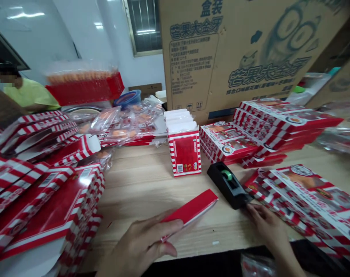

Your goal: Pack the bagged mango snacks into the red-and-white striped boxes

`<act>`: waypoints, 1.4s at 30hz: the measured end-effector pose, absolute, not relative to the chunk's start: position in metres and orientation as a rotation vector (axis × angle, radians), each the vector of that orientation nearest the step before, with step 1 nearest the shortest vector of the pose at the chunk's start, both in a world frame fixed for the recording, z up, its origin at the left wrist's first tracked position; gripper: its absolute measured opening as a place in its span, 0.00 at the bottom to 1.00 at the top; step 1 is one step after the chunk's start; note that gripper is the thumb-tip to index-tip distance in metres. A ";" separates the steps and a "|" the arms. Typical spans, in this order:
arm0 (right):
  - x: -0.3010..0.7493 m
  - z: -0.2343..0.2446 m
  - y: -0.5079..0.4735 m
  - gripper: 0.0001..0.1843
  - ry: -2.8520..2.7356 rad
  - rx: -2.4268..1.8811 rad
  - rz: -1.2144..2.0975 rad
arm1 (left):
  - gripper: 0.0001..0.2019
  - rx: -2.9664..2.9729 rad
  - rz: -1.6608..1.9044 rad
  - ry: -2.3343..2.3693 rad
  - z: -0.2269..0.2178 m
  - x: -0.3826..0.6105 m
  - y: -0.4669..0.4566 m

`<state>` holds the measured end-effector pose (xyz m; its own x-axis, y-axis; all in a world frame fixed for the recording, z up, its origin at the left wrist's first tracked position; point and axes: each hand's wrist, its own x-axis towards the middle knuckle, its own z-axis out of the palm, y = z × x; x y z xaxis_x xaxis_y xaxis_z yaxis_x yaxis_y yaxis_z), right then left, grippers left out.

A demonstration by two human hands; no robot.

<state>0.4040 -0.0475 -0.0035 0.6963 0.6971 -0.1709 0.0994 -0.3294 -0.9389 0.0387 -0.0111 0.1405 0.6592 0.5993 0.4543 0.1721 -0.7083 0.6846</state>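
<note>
My left hand [150, 240] grips a narrow red box [192, 209] with white edges, thumb below and fingers over its top, tilted above the wooden table [128, 184]. At the cutting end of a black tape dispenser [226, 184] with a green roll, my right hand [265, 223] has its thumb and fingertips pinched together. Whether a strip of tape is between them is too small to make out. Beyond the held box, several small red-and-white striped boxes [186, 154] stand upright in a row, their white tops facing up.
Striped boxes [56, 207] are piled high on the left. Window-front packs lie in stacks at right [316, 184] and back right [287, 119]. Clear bags [128, 119] of orange items lie at the back. A large carton [221, 57] stands behind. A person in yellow [33, 92] is far left.
</note>
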 end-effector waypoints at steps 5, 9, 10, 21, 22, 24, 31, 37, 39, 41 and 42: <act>0.403 -0.005 -0.047 0.11 -0.673 -1.919 0.735 | 0.21 2.292 1.002 0.608 0.137 0.044 -0.021; 0.409 -0.004 -0.040 0.12 -0.693 -2.057 0.797 | 0.16 2.334 0.995 0.678 0.137 0.045 -0.025; 0.411 -0.003 -0.038 0.12 -0.695 -2.094 0.797 | 0.15 2.339 0.987 0.688 0.138 0.045 -0.026; 0.357 0.056 -0.092 0.22 -0.799 -1.886 0.768 | 0.14 2.444 1.053 0.649 0.139 0.048 -0.027; 0.344 0.069 -0.100 0.23 -0.825 -1.820 0.770 | 0.14 2.466 1.057 0.645 0.139 0.049 -0.027; 0.316 0.096 -0.111 0.22 -0.871 -1.605 0.783 | 0.13 2.508 1.066 0.666 0.137 0.051 -0.027; 0.242 0.148 -0.103 0.10 -0.967 -0.974 0.996 | 0.10 2.515 1.094 0.728 0.131 0.051 -0.032; 0.224 0.125 -0.082 0.22 -0.862 -1.207 1.032 | 0.09 2.481 1.076 0.756 0.137 0.059 -0.035; 0.222 0.118 -0.082 0.24 -0.811 -1.303 1.016 | 0.07 2.506 1.105 0.709 0.138 0.064 -0.033; 0.220 0.115 -0.083 0.26 -0.780 -1.324 1.032 | 0.05 2.542 1.166 0.700 0.139 0.070 -0.033; 0.220 0.114 -0.083 0.26 -0.767 -1.317 1.055 | 0.05 2.563 1.186 0.728 0.139 0.073 -0.033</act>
<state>0.2196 -0.0831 0.1143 0.3672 0.9224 -0.1197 -0.1707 -0.0597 -0.9835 0.0728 -0.0327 0.1387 0.5503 0.5242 0.6499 0.3427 -0.8516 0.3967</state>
